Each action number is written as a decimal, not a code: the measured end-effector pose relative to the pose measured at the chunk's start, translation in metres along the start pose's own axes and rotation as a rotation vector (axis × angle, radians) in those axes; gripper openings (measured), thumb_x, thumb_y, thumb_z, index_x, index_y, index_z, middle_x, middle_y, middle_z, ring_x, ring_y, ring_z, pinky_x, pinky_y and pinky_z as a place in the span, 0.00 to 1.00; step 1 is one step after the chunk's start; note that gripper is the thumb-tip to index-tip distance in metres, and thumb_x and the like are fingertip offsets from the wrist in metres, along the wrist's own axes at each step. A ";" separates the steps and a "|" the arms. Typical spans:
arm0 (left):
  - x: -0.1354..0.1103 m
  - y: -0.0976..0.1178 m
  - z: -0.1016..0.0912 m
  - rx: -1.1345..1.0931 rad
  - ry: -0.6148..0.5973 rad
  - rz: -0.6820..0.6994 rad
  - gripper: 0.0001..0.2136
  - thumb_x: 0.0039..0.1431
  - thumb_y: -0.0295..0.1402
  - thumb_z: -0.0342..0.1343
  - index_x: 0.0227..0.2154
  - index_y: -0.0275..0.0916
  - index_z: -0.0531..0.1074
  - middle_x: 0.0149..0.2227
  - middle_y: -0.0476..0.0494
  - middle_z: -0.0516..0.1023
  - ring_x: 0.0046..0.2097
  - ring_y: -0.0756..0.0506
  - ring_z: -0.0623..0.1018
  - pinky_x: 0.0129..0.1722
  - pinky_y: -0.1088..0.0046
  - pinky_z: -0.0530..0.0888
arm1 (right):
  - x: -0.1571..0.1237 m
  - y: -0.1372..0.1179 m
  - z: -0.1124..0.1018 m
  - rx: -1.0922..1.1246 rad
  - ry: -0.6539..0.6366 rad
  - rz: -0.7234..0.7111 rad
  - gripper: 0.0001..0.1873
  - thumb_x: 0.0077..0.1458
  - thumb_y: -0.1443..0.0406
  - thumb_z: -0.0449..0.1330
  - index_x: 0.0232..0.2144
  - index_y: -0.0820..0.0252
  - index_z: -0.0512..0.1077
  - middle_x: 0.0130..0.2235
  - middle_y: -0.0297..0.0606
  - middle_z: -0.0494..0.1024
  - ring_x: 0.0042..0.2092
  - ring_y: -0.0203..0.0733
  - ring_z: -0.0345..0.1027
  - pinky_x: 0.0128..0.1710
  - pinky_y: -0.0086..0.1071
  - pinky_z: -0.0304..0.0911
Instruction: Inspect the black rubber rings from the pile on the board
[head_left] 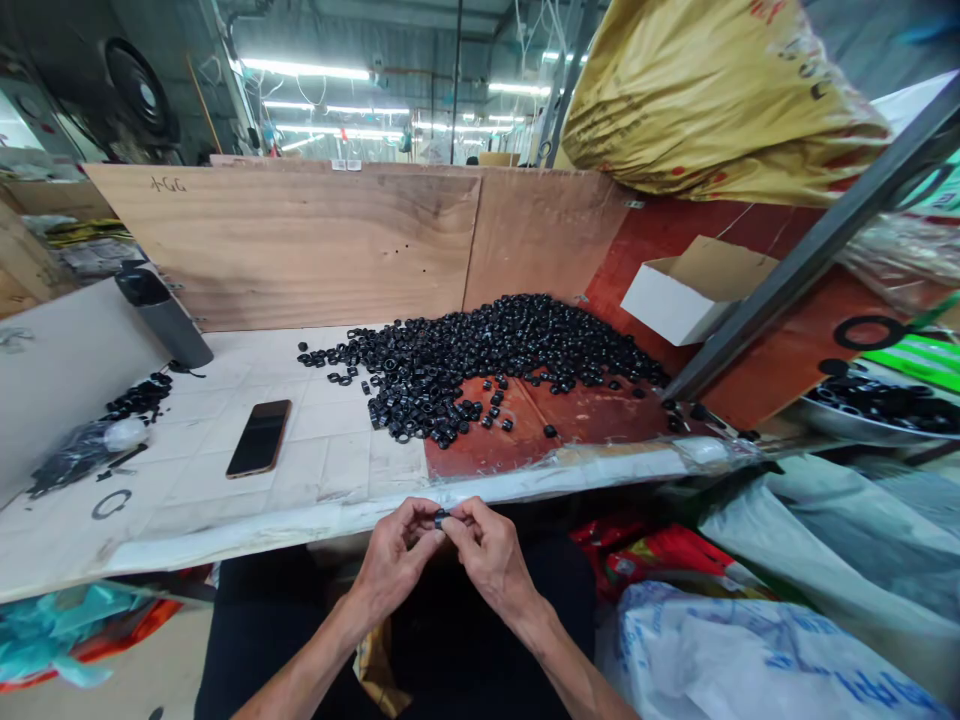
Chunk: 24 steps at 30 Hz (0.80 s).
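Below the table's front edge, over my lap, my left hand point(395, 557) and my right hand point(487, 552) meet fingertip to fingertip. Both pinch one small black ring point(441, 518) between thumbs and forefingers. A large heap of the same black rings point(487, 355) lies on the table point(330, 480) ahead, spreading from the middle towards the right. A smaller cluster of black rings point(139, 397) sits at the far left.
A dark phone point(259, 438) lies face up left of the heap. A grey bottle point(161, 312) stands at the back left. A white cardboard box point(694, 285) leans at the right wall. A metal bowl of black parts point(877, 405) sits far right. Sacks point(750, 640) crowd the floor at right.
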<state>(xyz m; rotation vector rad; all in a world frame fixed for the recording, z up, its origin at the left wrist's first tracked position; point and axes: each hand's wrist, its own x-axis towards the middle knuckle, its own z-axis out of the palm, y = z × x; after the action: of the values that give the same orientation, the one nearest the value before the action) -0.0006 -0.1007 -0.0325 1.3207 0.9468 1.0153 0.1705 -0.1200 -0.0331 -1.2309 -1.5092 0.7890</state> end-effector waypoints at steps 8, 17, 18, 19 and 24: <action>-0.006 0.004 -0.003 -0.043 -0.097 -0.119 0.14 0.58 0.39 0.66 0.42 0.36 0.74 0.33 0.48 0.77 0.34 0.50 0.75 0.38 0.73 0.73 | -0.018 0.007 0.000 0.171 -0.068 0.117 0.06 0.60 0.63 0.59 0.38 0.59 0.74 0.27 0.31 0.71 0.26 0.36 0.67 0.27 0.28 0.64; -0.029 -0.014 -0.012 0.532 -0.162 0.302 0.11 0.67 0.30 0.53 0.50 0.41 0.72 0.45 0.41 0.80 0.45 0.43 0.81 0.48 0.66 0.76 | -0.043 0.011 0.012 0.256 -0.129 0.377 0.10 0.61 0.59 0.57 0.34 0.59 0.72 0.22 0.28 0.70 0.20 0.35 0.67 0.24 0.28 0.62; -0.029 -0.007 -0.018 0.593 -0.209 0.336 0.11 0.66 0.30 0.53 0.50 0.41 0.72 0.45 0.41 0.80 0.45 0.43 0.81 0.47 0.67 0.76 | -0.043 0.009 0.010 0.235 -0.184 0.393 0.10 0.60 0.59 0.57 0.31 0.59 0.71 0.20 0.28 0.69 0.19 0.35 0.66 0.23 0.28 0.61; -0.027 0.002 -0.024 0.643 -0.265 0.340 0.11 0.65 0.31 0.55 0.50 0.42 0.72 0.45 0.42 0.81 0.45 0.43 0.81 0.46 0.67 0.77 | -0.040 0.006 0.005 0.173 -0.228 0.368 0.11 0.60 0.59 0.57 0.28 0.58 0.70 0.20 0.28 0.69 0.20 0.35 0.65 0.23 0.28 0.60; 0.030 0.042 -0.059 0.838 0.026 0.216 0.08 0.63 0.38 0.58 0.40 0.41 0.75 0.33 0.48 0.79 0.33 0.46 0.78 0.36 0.70 0.75 | 0.024 -0.004 -0.019 -0.309 0.012 -0.083 0.11 0.64 0.63 0.56 0.30 0.58 0.74 0.31 0.37 0.76 0.33 0.41 0.71 0.37 0.32 0.64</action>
<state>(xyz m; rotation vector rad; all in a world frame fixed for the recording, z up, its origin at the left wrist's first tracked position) -0.0501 -0.0546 0.0082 2.1377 1.3424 0.8113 0.1877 -0.0996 -0.0167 -1.3834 -1.7053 0.5045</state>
